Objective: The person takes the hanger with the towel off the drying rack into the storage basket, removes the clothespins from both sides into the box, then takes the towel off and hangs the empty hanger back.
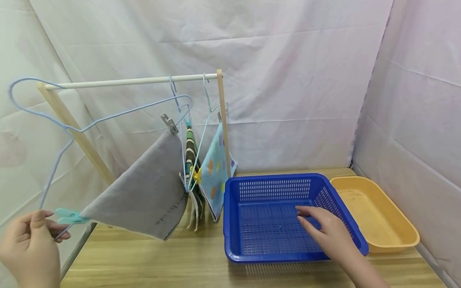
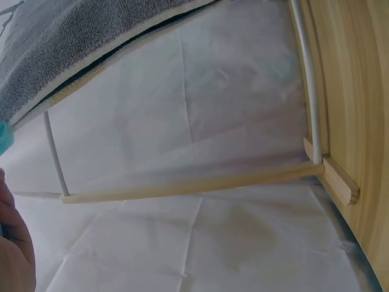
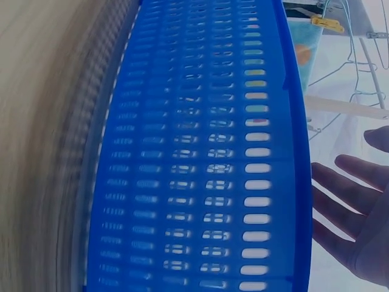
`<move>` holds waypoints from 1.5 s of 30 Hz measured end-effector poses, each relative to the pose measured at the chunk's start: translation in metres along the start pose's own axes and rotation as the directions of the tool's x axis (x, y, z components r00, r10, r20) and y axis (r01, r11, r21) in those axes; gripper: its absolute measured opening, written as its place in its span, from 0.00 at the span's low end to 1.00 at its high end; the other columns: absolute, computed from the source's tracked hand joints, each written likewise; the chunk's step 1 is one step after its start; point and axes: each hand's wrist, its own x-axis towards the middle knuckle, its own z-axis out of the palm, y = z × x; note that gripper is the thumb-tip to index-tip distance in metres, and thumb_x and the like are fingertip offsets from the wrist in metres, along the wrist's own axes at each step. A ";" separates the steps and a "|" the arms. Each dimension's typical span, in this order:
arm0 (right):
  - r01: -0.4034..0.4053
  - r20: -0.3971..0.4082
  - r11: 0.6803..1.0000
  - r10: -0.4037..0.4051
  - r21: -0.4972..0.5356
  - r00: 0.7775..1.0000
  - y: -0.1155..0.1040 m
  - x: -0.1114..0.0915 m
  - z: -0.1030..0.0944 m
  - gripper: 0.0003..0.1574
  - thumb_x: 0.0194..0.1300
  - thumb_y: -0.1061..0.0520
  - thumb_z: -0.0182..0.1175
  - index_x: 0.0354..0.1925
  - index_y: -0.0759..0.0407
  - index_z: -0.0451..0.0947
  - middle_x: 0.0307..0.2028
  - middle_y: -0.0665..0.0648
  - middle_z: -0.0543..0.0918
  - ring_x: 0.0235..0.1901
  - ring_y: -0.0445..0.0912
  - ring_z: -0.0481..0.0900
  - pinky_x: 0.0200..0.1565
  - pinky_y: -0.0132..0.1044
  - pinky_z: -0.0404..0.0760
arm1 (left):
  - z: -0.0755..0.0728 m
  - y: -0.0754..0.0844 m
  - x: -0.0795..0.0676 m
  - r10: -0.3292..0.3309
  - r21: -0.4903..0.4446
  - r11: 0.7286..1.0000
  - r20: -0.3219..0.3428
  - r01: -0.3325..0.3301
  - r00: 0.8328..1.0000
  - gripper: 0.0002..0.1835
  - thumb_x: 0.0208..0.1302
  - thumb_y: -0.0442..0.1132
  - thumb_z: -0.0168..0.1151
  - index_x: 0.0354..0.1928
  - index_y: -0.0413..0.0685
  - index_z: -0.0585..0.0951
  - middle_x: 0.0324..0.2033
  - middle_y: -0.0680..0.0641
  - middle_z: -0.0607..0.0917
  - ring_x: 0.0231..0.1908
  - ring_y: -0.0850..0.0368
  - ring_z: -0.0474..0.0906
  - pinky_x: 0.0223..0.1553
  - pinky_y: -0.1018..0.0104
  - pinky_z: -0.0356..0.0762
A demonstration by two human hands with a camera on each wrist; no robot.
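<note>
In the head view my left hand (image 1: 32, 240) grips the lower corner of a blue wire hanger (image 1: 126, 112), lifted in front of the rack at a tilt. A grey towel (image 1: 140, 189) hangs from this hanger. A teal clothespin (image 1: 71, 216) pinches its near corner just beside my fingers, and a metal clip (image 1: 169, 123) holds the far corner. My right hand (image 1: 329, 231) hovers over the right part of a blue basket (image 1: 285, 257), its fingers loosely extended and holding nothing. The left wrist view shows only part of the left hand (image 2: 15, 249) below the towel (image 2: 91, 48).
A wooden rack with a white rail (image 1: 137, 82) stands at the back left. On it hang a green and brown striped cloth (image 1: 191, 149) and a light blue patterned cloth (image 1: 214, 174) on hangers. A yellow tub (image 1: 413, 237) sits right of the basket.
</note>
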 end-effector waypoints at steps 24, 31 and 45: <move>-0.001 -0.012 0.998 0.001 0.055 1.000 -0.010 0.007 0.001 0.14 0.69 0.54 0.61 0.52 0.54 0.81 0.43 0.46 0.84 0.46 0.45 0.81 0.48 0.51 0.80 | 0.003 0.038 -0.022 0.118 -0.015 0.993 0.100 -0.117 0.988 0.11 0.69 0.31 0.58 0.31 0.28 0.80 0.15 0.62 0.78 0.13 0.73 0.74 0.20 0.83 0.74; 0.015 -0.037 0.998 -0.013 0.054 0.999 -0.013 0.007 -0.003 0.13 0.69 0.56 0.61 0.51 0.53 0.81 0.42 0.44 0.84 0.46 0.44 0.80 0.46 0.51 0.80 | 0.005 0.051 -0.028 0.129 -0.001 0.992 0.142 -0.130 0.982 0.13 0.69 0.32 0.58 0.30 0.27 0.79 0.14 0.61 0.77 0.11 0.72 0.73 0.18 0.82 0.73; -0.004 -0.042 0.997 0.007 0.075 0.999 -0.016 0.006 -0.007 0.13 0.70 0.56 0.60 0.52 0.52 0.81 0.42 0.42 0.84 0.47 0.43 0.79 0.47 0.50 0.79 | 0.016 0.076 -0.034 0.248 -0.151 0.965 0.247 -0.216 0.937 0.08 0.66 0.24 0.59 0.29 0.23 0.79 0.13 0.56 0.78 0.12 0.70 0.73 0.18 0.81 0.73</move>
